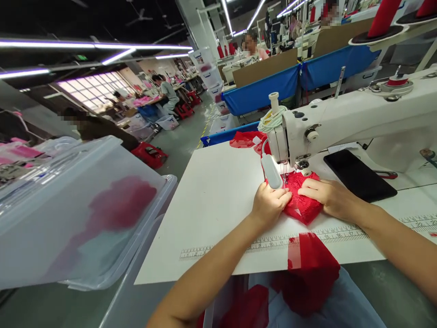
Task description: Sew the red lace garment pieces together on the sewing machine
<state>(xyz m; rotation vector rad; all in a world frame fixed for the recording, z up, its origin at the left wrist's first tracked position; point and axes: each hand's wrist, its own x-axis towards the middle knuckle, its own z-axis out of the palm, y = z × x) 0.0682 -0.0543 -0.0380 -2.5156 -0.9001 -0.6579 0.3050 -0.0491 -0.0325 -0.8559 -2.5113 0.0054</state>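
Note:
A piece of red lace fabric (303, 207) lies under the needle and presser foot (285, 178) of a white sewing machine (344, 120). Left of the needle, my left hand (269, 202) grips the fabric's edge, fingers pressed together. My right hand (324, 195) holds the same piece from the right, with its fingers bent over the lace. A small lamp (271, 171) hangs beside the needle and lights the spot. More red fabric (248, 140) lies behind the machine head. Another red piece (312, 255) drapes over the table's front edge onto my lap.
A black phone (360, 175) lies right of my right hand. The white table (218, 196) has a printed ruler (269, 245) along its front. Stacked translucent plastic boxes (78, 218) stand to the left. Other people work at machines farther back.

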